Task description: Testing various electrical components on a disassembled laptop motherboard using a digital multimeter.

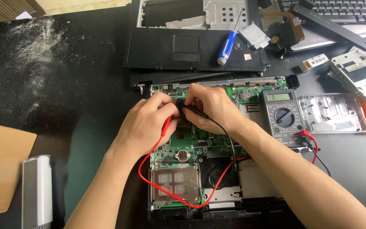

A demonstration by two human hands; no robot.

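Over the green circuit board, both hands hold meter probes.
Left hand fingers pinch the red probe; right hand fingers pinch the black probe.

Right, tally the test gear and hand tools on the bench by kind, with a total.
Grey digital multimeter with round dial: 1
Red test probe, in the left hand: 1
Black test probe, in the right hand: 1
Blue-and-white-handled screwdriver, lying on the black laptop palm-rest cover: 1
Total: 4
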